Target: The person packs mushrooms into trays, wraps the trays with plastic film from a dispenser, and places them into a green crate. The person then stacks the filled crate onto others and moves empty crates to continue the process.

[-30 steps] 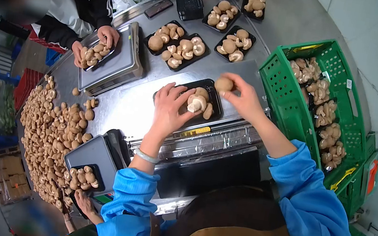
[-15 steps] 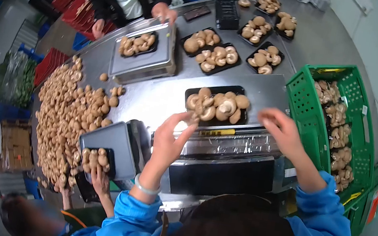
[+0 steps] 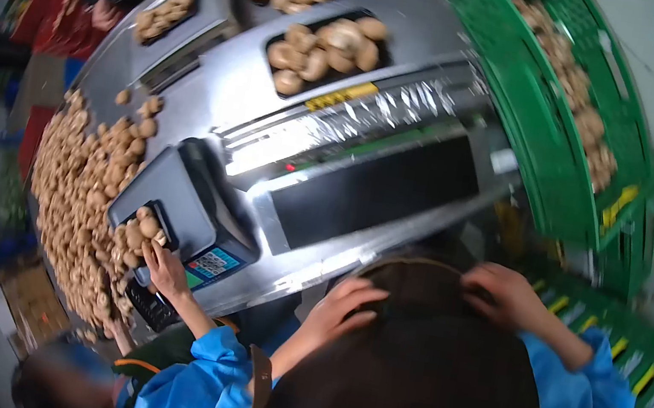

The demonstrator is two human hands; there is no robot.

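Head view: I am resting my left hand point(image 3: 344, 306) and right hand point(image 3: 506, 295) on my brown apron point(image 3: 424, 350), fingers loosely spread, holding nothing. A black tray of mushrooms point(image 3: 323, 48) is sitting well apart on the steel table point(image 3: 216, 90), beside a green crate point(image 3: 567, 114).

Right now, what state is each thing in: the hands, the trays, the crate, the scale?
Left hand: empty, flat on the brown apron.
Right hand: empty, on the apron's top edge.
Black tray: full of mushrooms, on the steel counter.
Green crate: holds mushroom trays.
Scale: bears a filled tray.
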